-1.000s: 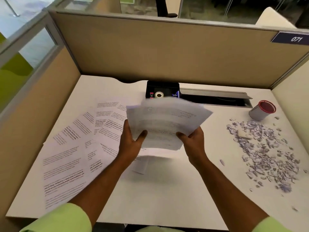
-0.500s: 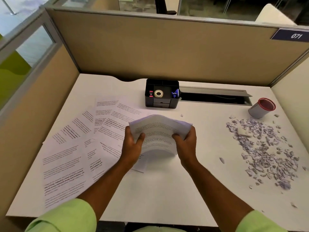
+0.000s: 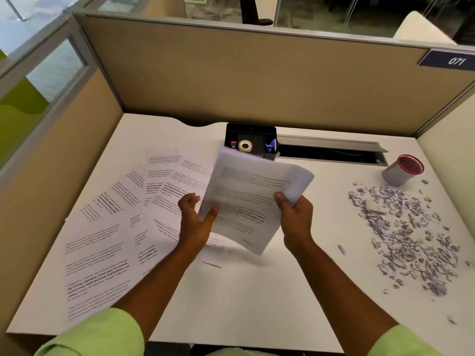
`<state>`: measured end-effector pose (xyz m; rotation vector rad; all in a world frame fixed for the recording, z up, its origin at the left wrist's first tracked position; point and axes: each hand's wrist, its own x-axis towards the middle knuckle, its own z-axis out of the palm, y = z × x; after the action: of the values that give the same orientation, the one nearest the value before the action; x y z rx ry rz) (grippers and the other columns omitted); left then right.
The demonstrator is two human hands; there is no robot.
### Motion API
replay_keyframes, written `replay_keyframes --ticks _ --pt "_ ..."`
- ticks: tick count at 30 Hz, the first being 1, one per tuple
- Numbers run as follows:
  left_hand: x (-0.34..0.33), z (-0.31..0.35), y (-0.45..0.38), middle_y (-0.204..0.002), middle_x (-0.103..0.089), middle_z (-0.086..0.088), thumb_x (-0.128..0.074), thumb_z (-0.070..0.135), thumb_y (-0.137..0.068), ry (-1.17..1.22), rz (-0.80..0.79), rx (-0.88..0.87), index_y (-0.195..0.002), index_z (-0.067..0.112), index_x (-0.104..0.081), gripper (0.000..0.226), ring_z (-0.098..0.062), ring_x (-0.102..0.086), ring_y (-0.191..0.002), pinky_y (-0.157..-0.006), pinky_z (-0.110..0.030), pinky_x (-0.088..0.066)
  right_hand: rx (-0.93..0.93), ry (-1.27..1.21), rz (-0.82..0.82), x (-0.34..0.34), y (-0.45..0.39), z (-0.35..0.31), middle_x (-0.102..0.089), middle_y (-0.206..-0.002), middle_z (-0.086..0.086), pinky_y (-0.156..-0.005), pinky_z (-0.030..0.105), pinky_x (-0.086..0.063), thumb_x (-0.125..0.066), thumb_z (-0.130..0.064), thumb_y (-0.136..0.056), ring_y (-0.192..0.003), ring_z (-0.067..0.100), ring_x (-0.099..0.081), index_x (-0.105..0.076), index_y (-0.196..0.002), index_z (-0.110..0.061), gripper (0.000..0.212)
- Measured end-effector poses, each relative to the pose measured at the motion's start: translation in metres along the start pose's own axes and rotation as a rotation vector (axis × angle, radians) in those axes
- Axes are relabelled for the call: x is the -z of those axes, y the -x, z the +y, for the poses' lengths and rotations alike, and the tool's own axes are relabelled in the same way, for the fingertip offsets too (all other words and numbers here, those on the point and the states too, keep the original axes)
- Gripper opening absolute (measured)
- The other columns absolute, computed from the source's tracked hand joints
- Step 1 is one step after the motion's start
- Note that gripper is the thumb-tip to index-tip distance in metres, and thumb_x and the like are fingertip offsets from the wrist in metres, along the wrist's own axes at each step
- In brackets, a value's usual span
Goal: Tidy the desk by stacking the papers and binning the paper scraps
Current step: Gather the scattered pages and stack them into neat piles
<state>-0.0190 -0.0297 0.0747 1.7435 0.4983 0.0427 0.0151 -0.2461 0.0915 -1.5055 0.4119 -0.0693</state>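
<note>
A stack of paper (image 3: 246, 196) held above a white desk (image 3: 231, 291).
It tilts in the air just right of loose sheets (image 3: 102, 240) spread flat. The right hand (image 3: 295, 219) clamps its right edge. The left hand (image 3: 195, 222) rests its thumb on the lower left corner, fingers loosely curled, grip unclear.

Both sleeves light lime green, plain, matte, no print. Left sleeve (image 3: 97, 332): soft folds, thick seam-like ridge along hem. Right sleeve (image 3: 406, 341): smoother, hem cut off by picture edge. Left forearm (image 3: 159, 273) and right forearm (image 3: 341, 278) bare. Left hand (image 3: 195, 219) and right hand (image 3: 295, 217) ungloved. Sliver of same green cloth (image 3: 239, 353) between arms.
</note>
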Motion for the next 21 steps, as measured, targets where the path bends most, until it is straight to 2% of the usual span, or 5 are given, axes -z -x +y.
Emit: replay_keyframes --ticks 4,7,11,17,21 --pt "0.009 -0.007 0.003 -0.15 -0.034 -0.007 -0.08 0.029 -0.078 0.175 0.129 0.315 -0.147 0.026 -0.016 0.094 -0.025 -0.043 -0.131 -0.102 -0.047 -0.045 -0.161 -0.389 -0.008 0.005 0.002 -0.007 -0.078 -0.106 0.003 -0.078 0.038 -0.062 -0.071 -0.009 -0.093 -0.095 0.022 -0.074 -0.071 -0.111 -0.015 0.019" --pt "0.011 -0.016 0.004 -0.148 -0.044 -0.008 -0.076 0.036 -0.078 0.447 0.047 0.439 -0.141 0.026 -0.033 0.077 -0.027 -0.048 -0.13 -0.103 -0.048 -0.045 -0.279 -0.563 -0.027 0.004 0.006 -0.008 -0.078 -0.109 0.001 -0.072 0.032 -0.062 -0.066 -0.005 -0.095 -0.096 0.017 -0.075 -0.068 -0.119 -0.016 0.027" --pt "0.009 -0.003 0.008 -0.12 -0.069 -0.009 -0.054 0.019 -0.099 0.511 -0.101 0.28 -0.12 0.024 -0.056 0.022 -0.029 -0.067 -0.108 -0.085 -0.05 -0.057 -0.364 -0.612 -0.063 0.002 0.011 -0.002 -0.074 -0.124 0.007 -0.09 0.039 -0.061 -0.065 -0.006 -0.095 -0.113 0.024 -0.071 -0.062 -0.132 -0.014 0.038" --pt "0.013 0.007 0.001 -0.12 -0.069 -0.004 -0.055 0.016 -0.099 0.419 -0.003 0.172 -0.13 0.025 -0.053 0.033 -0.026 -0.067 -0.107 -0.09 -0.056 -0.054 -0.329 -0.538 -0.089 0.011 0.014 0.001 -0.074 -0.124 0.005 -0.087 0.041 -0.061 -0.066 -0.005 -0.094 -0.113 0.023 -0.069 -0.063 -0.128 -0.018 0.037" --pt "0.004 0.016 0.006 -0.12 -0.068 0.0 -0.051 0.008 -0.099 0.609 -0.017 0.233 -0.122 0.03 -0.055 0.032 -0.023 -0.066 -0.108 -0.09 -0.049 -0.054 -0.272 -0.444 -0.177 0.005 0.02 -0.003 -0.075 -0.12 0.006 -0.088 0.042 -0.061 -0.069 -0.009 -0.091 -0.108 0.024 -0.072 -0.064 -0.122 -0.015 0.032"
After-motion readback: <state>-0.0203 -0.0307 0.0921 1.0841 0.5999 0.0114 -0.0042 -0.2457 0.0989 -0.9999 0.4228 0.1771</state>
